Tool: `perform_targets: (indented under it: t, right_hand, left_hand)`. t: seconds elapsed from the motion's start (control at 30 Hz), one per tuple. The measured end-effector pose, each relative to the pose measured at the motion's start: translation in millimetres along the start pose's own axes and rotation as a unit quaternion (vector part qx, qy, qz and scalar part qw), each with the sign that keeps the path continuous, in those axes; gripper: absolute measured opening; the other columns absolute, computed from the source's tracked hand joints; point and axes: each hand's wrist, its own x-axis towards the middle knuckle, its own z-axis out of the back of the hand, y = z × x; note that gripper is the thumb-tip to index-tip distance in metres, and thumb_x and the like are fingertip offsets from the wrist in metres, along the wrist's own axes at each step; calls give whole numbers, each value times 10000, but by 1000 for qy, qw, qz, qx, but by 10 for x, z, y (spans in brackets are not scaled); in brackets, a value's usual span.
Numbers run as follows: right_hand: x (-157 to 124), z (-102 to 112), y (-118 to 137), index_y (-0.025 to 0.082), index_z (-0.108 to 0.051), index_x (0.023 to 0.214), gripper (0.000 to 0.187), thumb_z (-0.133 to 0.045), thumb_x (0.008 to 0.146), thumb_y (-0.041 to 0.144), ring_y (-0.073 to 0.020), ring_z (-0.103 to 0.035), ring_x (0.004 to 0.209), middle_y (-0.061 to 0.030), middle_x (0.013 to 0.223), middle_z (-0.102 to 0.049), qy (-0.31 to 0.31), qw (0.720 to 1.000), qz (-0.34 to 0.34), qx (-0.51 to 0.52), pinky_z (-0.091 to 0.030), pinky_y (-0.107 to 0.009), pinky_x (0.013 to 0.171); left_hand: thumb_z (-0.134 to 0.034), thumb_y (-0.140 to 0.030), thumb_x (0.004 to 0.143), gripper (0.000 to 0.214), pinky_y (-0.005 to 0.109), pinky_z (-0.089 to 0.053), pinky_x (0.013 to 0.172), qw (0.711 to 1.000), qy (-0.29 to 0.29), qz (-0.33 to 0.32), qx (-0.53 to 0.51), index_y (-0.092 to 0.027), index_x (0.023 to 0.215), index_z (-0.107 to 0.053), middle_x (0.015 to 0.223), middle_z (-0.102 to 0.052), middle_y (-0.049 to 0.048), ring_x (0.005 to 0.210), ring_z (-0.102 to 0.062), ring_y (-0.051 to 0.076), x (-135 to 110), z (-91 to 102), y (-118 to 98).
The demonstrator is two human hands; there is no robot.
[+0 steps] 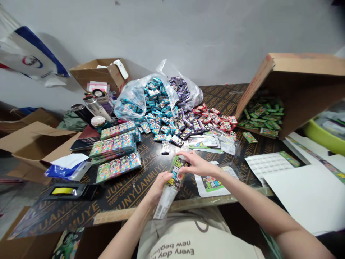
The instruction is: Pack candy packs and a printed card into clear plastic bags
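Note:
Near the table's front edge, a clear plastic packet (175, 173) with a dark, colourfully printed face is held between both hands. My left hand (162, 181) grips its lower left side, fingers closed on it. From the right, my right hand (194, 163) pinches its upper part with thumb and fingers. A pale end with a barcode (163, 205) hangs below toward my body. Just beyond the hands lie loose small candy boxes in blue (155, 120), purple (188, 126) and red (215, 118). Printed bags (215, 181) lie flat to the right.
Stacks of filled packs (118, 167) stand at left, near a black tape dispenser (71, 191). Plastic bags (132, 102) spill blue and purple boxes. A tipped carton (291, 75) holds green boxes (264, 115). White sheets (304, 194) cover the right side.

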Motion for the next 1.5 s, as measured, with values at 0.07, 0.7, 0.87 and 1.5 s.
perform_targets:
  t: [0.07, 0.7, 0.87, 1.5]
  right_hand:
    - [32, -47, -29, 201, -522, 1114, 434, -615, 733, 387, -110, -460, 569, 53, 606, -501, 2, 998, -7, 66, -402, -266, 655]
    - [115, -428, -28, 165, -619, 887, 341, -687, 638, 388, -130, -603, 625, -13, 746, -662, -124, 852, -161, 482, -475, -231, 559]
    - [-63, -647, -77, 135, -600, 931, 494, -778, 507, 314, -133, -608, 624, -11, 722, -655, 54, 840, -181, 509, -478, -230, 567]
    - [88, -798, 116, 170, -654, 766, 352, -439, 794, 447, -179, -600, 706, -33, 722, -664, -386, 740, -218, 506, -467, -286, 649]
  left_hand:
    - [-602, -366, 680, 352, 275, -460, 601, 1000, -20, -8, 6, -89, 894, -637, 736, -665, 71, 623, -596, 176, -16, -25, 13]
    - [-499, -489, 747, 410, 217, -375, 523, 936, -135, -116, 302, -112, 601, -564, 577, -563, 11, 542, -477, 122, 6, 200, -188]
    - [-518, -480, 745, 391, 228, -424, 519, 953, -184, -132, 200, -99, 771, -598, 672, -634, 44, 577, -554, 149, 91, 259, -203]
    - [-655, -324, 641, 220, 277, -481, 690, 939, -253, -172, -158, -113, 702, -653, 637, -669, 19, 638, -634, 155, 475, -244, 10]
